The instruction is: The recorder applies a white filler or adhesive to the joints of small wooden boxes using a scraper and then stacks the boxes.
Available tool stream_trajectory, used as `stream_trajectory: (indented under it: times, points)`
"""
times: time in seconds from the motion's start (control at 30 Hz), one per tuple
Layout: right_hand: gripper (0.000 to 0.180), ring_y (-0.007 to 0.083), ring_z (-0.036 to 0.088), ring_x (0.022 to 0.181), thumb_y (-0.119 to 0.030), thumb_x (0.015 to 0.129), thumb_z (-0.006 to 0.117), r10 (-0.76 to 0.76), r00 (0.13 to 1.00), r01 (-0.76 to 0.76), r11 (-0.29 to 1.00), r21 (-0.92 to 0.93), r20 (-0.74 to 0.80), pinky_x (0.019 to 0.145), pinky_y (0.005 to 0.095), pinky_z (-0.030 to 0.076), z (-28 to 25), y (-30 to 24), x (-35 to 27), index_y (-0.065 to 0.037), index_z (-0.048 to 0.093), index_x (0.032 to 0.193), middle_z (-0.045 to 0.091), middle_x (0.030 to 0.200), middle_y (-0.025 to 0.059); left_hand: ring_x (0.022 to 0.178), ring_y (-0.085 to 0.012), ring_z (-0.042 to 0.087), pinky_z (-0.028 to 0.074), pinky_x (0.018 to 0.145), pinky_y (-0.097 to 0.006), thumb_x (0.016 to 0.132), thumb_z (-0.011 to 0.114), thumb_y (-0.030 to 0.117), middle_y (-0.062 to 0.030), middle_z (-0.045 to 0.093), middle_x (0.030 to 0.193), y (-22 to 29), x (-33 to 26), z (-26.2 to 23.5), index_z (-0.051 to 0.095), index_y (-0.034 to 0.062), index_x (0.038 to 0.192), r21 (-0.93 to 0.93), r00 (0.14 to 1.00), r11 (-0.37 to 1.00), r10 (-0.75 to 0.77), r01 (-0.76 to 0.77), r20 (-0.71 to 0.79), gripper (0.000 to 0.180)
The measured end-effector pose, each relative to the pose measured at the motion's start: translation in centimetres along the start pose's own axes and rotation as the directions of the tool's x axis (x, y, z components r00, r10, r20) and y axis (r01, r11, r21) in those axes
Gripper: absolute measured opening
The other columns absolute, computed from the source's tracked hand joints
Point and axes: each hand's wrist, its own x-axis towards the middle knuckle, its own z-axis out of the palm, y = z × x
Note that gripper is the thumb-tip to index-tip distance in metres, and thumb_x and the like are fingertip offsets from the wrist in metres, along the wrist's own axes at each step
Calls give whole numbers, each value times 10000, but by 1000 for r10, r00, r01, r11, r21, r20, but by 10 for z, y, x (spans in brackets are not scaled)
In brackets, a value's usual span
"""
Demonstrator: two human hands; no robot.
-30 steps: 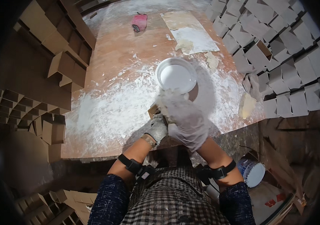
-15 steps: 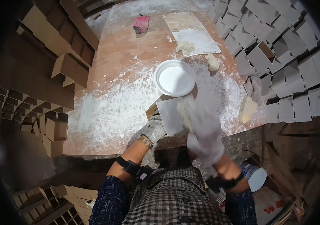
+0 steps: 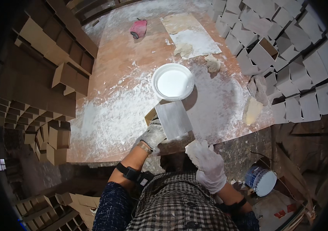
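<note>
My left hand (image 3: 154, 134), in a grey knitted glove, grips an open-ended cardboard box (image 3: 174, 120) from its left side. The box's upward face is coated greyish white, and bare brown cardboard shows at its far left edge. My right hand (image 3: 211, 169), in a white-smeared glove, is closed on a pale sponge (image 3: 193, 149) near the table's front edge, apart from the box. The glove and sponge are similar in colour, so the sponge's outline is hard to make out. Just beyond the box stands a white bowl (image 3: 153, 84) with white liquid inside.
White-coated boxes (image 3: 310, 107) are stacked along the right. Brown cardboard boxes (image 3: 59, 136) rise on the left. On the white-smeared table (image 3: 106, 115) lie a pink cloth (image 3: 138, 29), a pale sheet (image 3: 194, 38) and foam scraps (image 3: 253, 111). A paint bucket (image 3: 262, 181) stands lower right.
My right hand has drawn back from the box's coated face toward my body with the sponge. The left hand still holds the box in about the same place; the view has shifted slightly.
</note>
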Motion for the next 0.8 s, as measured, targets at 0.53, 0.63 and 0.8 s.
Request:
stream_trajectory:
  times: [0.53,0.63,0.8]
  points:
    - [569,356,560,1160,-95,745,589,-66,991,53,993,-108,-117,871,417,498,55,14,101,1,555,1305,534,1334,219,1002,-315,654,530,824,-386,896,634,252,-189,674,1100,-31,30,63,632,39,1177,-103,961,992,40,-71,-274,352]
    - [551,348,578,1108,-89,750,586,-117,993,117,963,-244,12,826,394,512,52,14,94,11,555,1291,541,1310,220,906,-321,671,537,762,-413,900,615,253,-159,695,1005,-33,31,62,644,39,1109,-211,904,966,49,-151,-424,300]
    - [478,324,610,1002,-63,745,597,47,999,-47,999,3,4,747,373,522,13,-20,61,20,593,1216,581,1228,201,955,-341,661,534,792,-422,900,595,223,-184,684,1038,-40,27,68,640,31,1136,-560,952,827,-130,-50,-277,308]
